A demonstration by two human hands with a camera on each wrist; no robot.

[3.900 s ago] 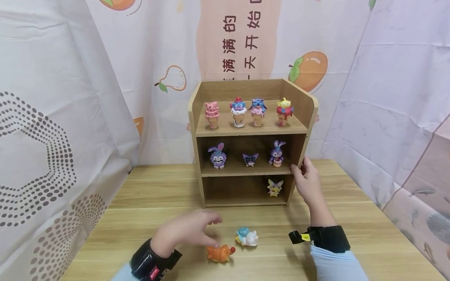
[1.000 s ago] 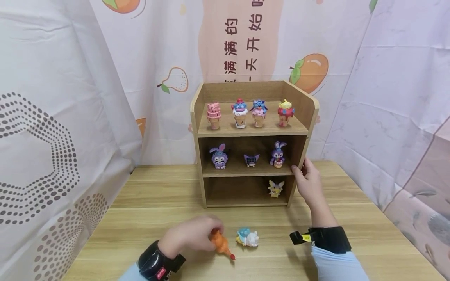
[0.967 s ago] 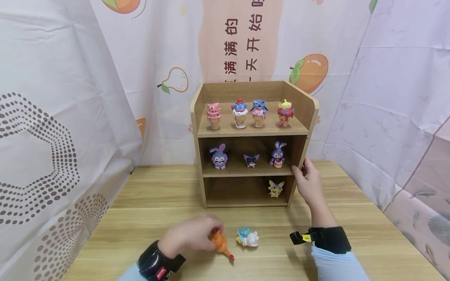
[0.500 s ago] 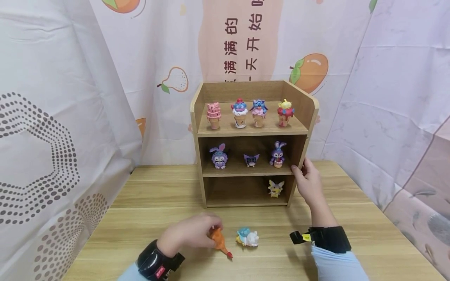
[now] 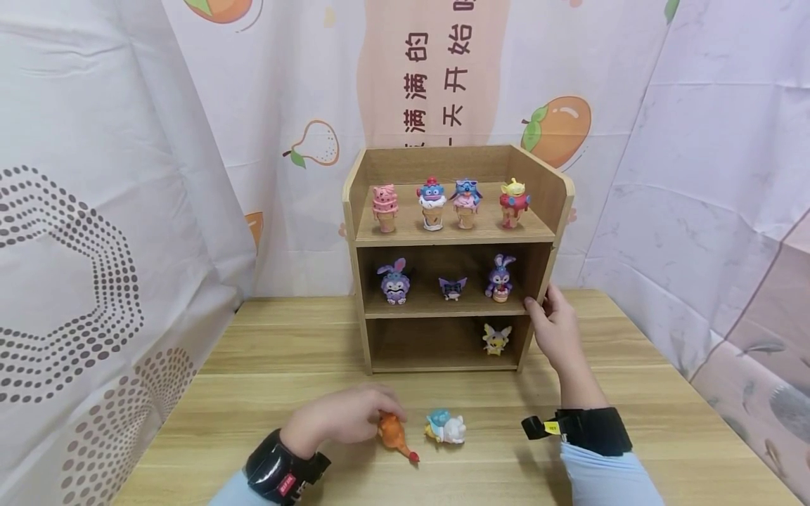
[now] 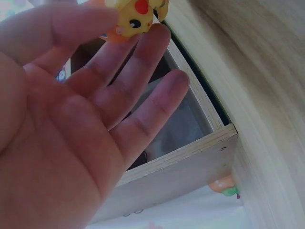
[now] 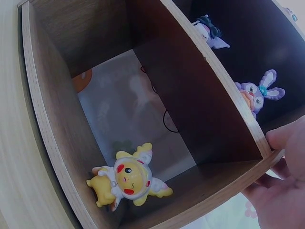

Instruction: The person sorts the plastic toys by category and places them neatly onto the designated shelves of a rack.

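My left hand [image 5: 344, 416] is at an orange figurine [image 5: 394, 436] with a red tip, lying on the table. In the left wrist view its yellow face [image 6: 135, 19] shows beyond the thumb; the fingers are loosely extended, and the index finger is mostly hidden. Just right of it lies a blue, white and yellow figurine [image 5: 446, 427]. My right hand [image 5: 555, 327] grips the right side of a wooden display shelf [image 5: 451, 313], thumb on the front edge and fingers behind the panel. A yellow figurine in a white hood [image 7: 131, 177] sits on the bottom tier.
Several ice-cream-cone figurines, among them a pink one [image 5: 384, 209], stand on the top tier. The middle tier holds two purple rabbit figurines, one on the left [image 5: 395, 282], and a small dark-faced figurine [image 5: 452, 289]. Printed curtains surround the wooden table [image 5: 266, 379].
My left hand came to the orange figurine and turned it so its red tip points toward me. Most recently its fingers loosened and drew slightly left. The right hand stayed on the shelf.
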